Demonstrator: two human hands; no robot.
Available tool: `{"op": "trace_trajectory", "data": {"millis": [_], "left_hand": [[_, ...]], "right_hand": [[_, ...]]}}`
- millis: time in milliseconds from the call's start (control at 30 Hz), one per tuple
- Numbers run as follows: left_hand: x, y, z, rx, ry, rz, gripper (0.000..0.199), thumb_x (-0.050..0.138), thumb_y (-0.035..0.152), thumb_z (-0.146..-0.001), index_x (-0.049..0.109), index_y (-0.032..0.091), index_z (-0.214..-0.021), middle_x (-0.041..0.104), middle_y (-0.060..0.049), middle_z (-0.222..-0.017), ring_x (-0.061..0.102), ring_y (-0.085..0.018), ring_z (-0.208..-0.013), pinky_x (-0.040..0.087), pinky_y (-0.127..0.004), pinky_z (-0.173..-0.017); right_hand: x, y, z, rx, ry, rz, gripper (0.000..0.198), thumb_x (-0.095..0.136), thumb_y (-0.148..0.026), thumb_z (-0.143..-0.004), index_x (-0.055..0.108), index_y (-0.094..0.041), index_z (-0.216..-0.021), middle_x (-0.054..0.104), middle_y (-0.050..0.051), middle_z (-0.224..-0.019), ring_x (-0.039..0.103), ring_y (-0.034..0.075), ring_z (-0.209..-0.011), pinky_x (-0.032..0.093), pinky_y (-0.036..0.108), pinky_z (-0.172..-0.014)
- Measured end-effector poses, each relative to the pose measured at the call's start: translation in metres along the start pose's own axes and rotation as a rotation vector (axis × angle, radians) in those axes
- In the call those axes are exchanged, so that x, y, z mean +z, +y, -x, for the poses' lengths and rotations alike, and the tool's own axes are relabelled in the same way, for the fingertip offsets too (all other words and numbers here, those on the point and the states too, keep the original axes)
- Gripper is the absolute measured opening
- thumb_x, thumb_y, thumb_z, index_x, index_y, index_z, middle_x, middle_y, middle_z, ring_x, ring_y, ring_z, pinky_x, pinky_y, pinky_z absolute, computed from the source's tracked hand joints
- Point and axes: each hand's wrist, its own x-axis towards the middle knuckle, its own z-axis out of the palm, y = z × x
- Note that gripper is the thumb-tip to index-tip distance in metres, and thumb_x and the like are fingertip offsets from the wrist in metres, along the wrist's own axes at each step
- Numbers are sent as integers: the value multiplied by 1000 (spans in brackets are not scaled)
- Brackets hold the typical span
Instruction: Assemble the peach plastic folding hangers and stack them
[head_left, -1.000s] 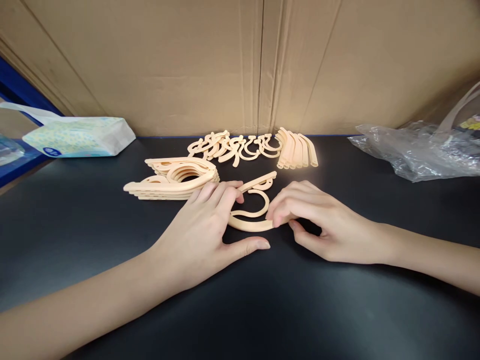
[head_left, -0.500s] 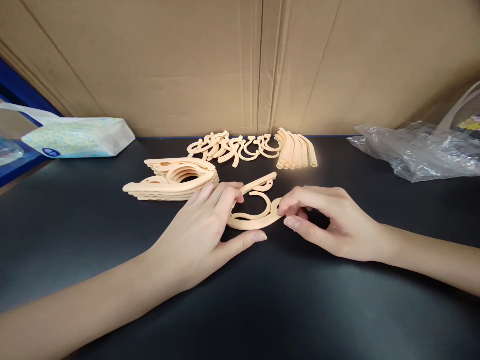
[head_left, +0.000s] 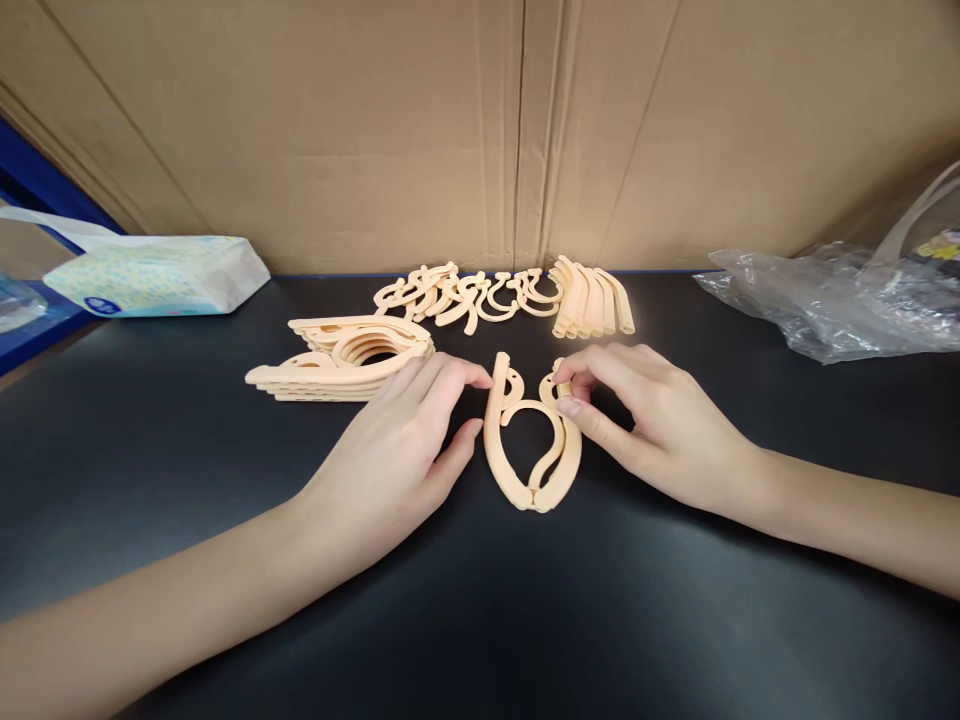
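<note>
A cream plastic folding clothes hanger (head_left: 493,440) lies flat on the black table, its two arms folded upward around the hook and its joint toward me. My right hand (head_left: 649,410) pinches the tip of the right arm between thumb and fingers. To the left, my left hand (head_left: 401,430) is curved with thumb and index finger apart; its index fingertip is at the left arm's edge, and I cannot tell whether it touches. Just beyond that hand sits a stack of folded hangers (head_left: 337,375), partly hidden by the fingers.
Loose hooks (head_left: 499,300) and small curved pieces lie along the back edge, beside a row of hanger arms (head_left: 589,300). A tissue pack (head_left: 157,275) lies at the back left. Crumpled clear plastic bags (head_left: 840,305) lie at the back right, before a cardboard wall (head_left: 375,130).
The hanger has turned so its joint points toward me and its arms point away. My left hand has come off it leftward; my right hand has moved slightly away from me, gripping an arm.
</note>
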Motion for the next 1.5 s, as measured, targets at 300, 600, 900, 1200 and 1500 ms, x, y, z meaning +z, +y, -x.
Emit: {"op": "trace_trajectory", "data": {"millis": [300, 600, 900, 1200, 1500], "left_hand": [[0, 3, 2, 70, -21, 10, 38, 53, 35, -92, 45, 17, -125, 47, -10, -136, 43, -23, -128, 37, -38, -108], [2, 1, 6, 57, -98, -27, 88, 57, 68, -80, 28, 14, -144, 37, -14, -150, 31, -29, -140, 34, -46, -113], [1, 0, 5, 92, -186, 22, 76, 54, 56, -89, 23, 18, -146, 49, -11, -141, 45, -26, -129, 38, -45, -108], [-5, 5, 5, 152, -107, 37, 66, 62, 53, -85, 40, 18, -136, 58, -8, -125, 56, -23, -111, 46, -36, -96], [-62, -4, -15, -111, 50, 135, 75, 68, 66, -71, 48, 30, -134, 65, 0, -121, 64, -26, -106, 55, -40, -93]], "right_hand": [[-2, 1, -1, -60, -59, -19, 24, 45, -39, -97, 54, -19, -106, 65, 4, -100, 58, 19, -93, 40, 36, -88], [0, -1, 0, -261, -145, 33, 59, 64, -54, -82, 49, -16, -125, 58, 10, -128, 50, 24, -120, 38, 36, -99], [-4, 2, 0, -142, -41, -190, 49, 61, -51, -87, 50, -17, -121, 61, 8, -120, 55, 21, -113, 40, 35, -97], [-5, 6, -5, 150, 16, -572, 29, 47, -47, -96, 57, -24, -108, 63, 1, -107, 58, 15, -102, 45, 28, -93], [-3, 9, -13, 350, 55, -759, 43, 35, -52, -98, 63, -20, -94, 65, 5, -98, 60, 17, -92, 46, 30, -86]]}}
